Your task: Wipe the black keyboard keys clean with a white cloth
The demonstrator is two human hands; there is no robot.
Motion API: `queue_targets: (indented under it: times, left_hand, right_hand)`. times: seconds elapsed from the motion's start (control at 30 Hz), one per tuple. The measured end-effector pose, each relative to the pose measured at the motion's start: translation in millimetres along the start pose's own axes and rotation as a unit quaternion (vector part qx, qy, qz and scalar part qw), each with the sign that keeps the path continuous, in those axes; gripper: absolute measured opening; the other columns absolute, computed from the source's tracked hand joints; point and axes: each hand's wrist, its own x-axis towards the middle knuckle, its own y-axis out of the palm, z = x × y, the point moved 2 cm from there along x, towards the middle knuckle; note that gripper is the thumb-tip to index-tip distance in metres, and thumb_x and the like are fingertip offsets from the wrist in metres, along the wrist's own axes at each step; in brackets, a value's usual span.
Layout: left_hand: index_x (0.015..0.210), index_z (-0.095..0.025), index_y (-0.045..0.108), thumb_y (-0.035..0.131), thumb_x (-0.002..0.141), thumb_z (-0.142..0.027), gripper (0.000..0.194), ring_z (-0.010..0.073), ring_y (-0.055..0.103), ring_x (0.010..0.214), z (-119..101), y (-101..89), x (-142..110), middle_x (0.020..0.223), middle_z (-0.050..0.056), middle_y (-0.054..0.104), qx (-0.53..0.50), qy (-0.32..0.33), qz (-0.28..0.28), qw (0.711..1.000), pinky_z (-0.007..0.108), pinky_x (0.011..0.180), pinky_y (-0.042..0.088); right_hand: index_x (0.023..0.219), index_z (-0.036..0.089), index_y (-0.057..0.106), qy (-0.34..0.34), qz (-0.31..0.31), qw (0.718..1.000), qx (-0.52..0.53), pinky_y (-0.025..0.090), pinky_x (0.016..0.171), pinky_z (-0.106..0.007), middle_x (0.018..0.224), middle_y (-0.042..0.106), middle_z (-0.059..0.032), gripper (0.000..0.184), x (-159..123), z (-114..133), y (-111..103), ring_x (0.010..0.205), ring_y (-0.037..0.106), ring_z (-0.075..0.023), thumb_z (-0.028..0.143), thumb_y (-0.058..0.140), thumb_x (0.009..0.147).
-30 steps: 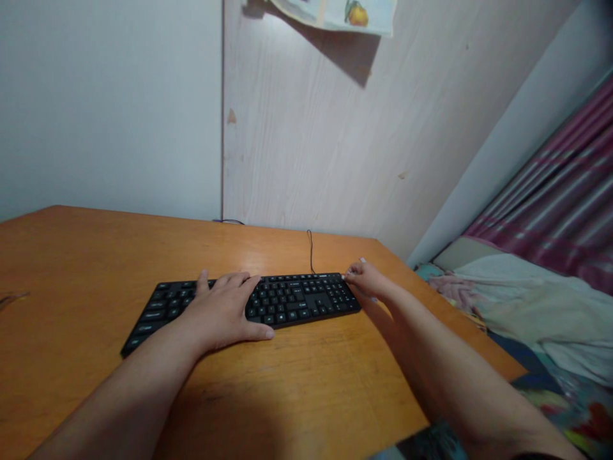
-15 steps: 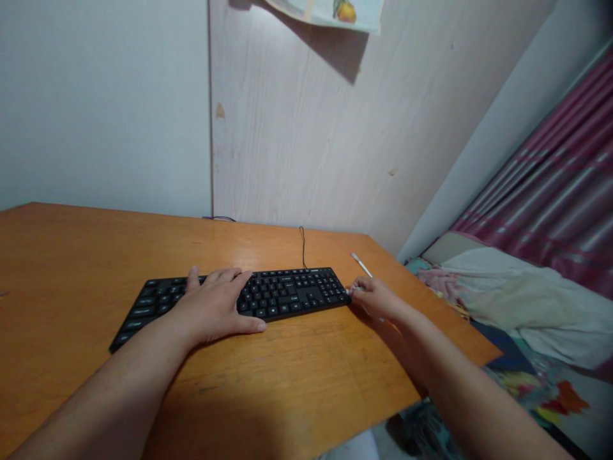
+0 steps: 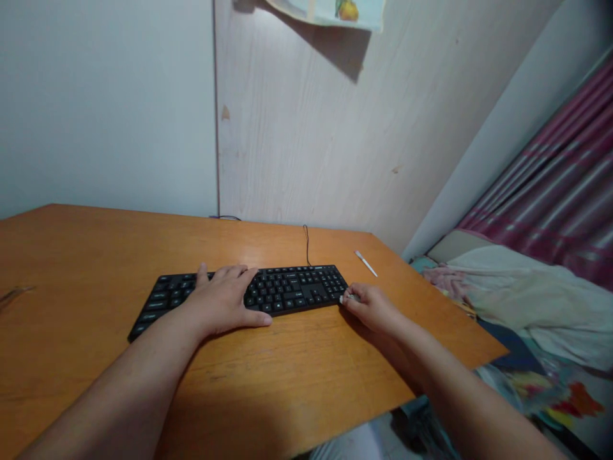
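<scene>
A black computer keyboard point(image 3: 292, 291) lies on the wooden desk. My left hand point(image 3: 225, 297) rests across its left half, fingers spread over the keys and thumb stretched along the near edge. At the near right corner of the keyboard is my right hand point(image 3: 366, 305), its fingers pinched together. A small whitish bit shows between those fingertips, mostly hidden, and I cannot make out what it is. Beyond the right hand, a thin white stick-like tool point(image 3: 366, 263), perhaps a small brush, lies on the desk.
The keyboard's cable point(image 3: 307, 246) runs back across the desk point(image 3: 268, 383). Another dark cord point(image 3: 226, 218) lies by the wall. Something thin and brown point(image 3: 15, 294) is at the far left. To the right are bedding point(image 3: 536, 287) and a pink curtain point(image 3: 550, 172).
My right hand has shifted slightly nearer along the keyboard's right end, uncovering the whole white stick. The left hand stays on the keys. The view has turned slightly left.
</scene>
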Motion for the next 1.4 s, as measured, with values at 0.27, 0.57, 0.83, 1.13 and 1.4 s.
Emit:
queue_targets:
  times: [0.27,0.57,0.83,1.13,1.4]
  left_hand:
    - [0.148,-0.024,0.037,0.053,0.053,-0.089,0.116,0.044,0.027,0.139,-2.1,-0.5,-2.6,0.153,0.017,0.037,-0.013,0.006,0.003,1.0,0.071,0.107,-0.01]
    - [0.147,-0.024,0.037,0.054,0.052,-0.088,0.117,0.0414,0.025,0.14,-2.8,0.0,-4.0,0.153,0.017,0.035,-0.022,0.005,0.002,1.0,0.065,0.11,-0.009]
    - [0.146,-0.024,0.039,0.056,0.05,-0.088,0.116,0.041,0.026,0.139,-4.6,0.4,-5.0,0.153,0.016,0.036,-0.027,0.008,-0.008,1.0,0.063,0.111,-0.01]
    - [0.145,-0.026,0.04,0.057,0.05,-0.088,0.115,0.0408,0.026,0.14,-5.1,1.3,-5.5,0.153,0.016,0.036,-0.029,0.008,-0.011,0.999,0.063,0.11,-0.012]
    - [0.145,-0.025,0.041,0.056,0.049,-0.089,0.116,0.041,0.027,0.14,-4.4,0.2,-4.9,0.152,0.017,0.037,-0.037,0.01,-0.009,0.999,0.061,0.111,-0.009]
  right_hand:
    - [0.082,0.02,0.063,-0.041,0.006,0.998,-0.056,0.036,0.063,-0.025,0.077,0.065,-0.0029,0.009,-0.3,36.2,11.0,0.07,0.055,-0.0157,0.024,0.056,0.083]
    - [0.086,0.02,0.064,-0.083,0.005,0.993,-0.088,0.036,0.067,-0.027,0.086,0.065,-0.0054,0.01,-1.5,67.4,20.6,0.078,0.056,-0.0178,0.023,0.054,0.085]
    - [0.087,0.02,0.062,-0.123,0.02,0.986,-0.11,0.036,0.071,-0.027,0.088,0.065,-0.0044,0.009,-0.3,98.8,32.1,0.082,0.057,-0.0174,0.025,0.054,0.087]
    - [0.091,0.02,0.063,-0.161,0.031,0.979,-0.124,0.036,0.073,-0.027,0.09,0.064,-0.0044,0.012,4.3,120.1,40.6,0.085,0.057,-0.0176,0.026,0.054,0.088]
    - [0.086,0.019,0.063,-0.119,0.025,0.984,-0.127,0.037,0.071,-0.027,0.087,0.064,-0.0054,0.011,1.8,86.1,26.2,0.083,0.058,-0.0183,0.025,0.053,0.087]
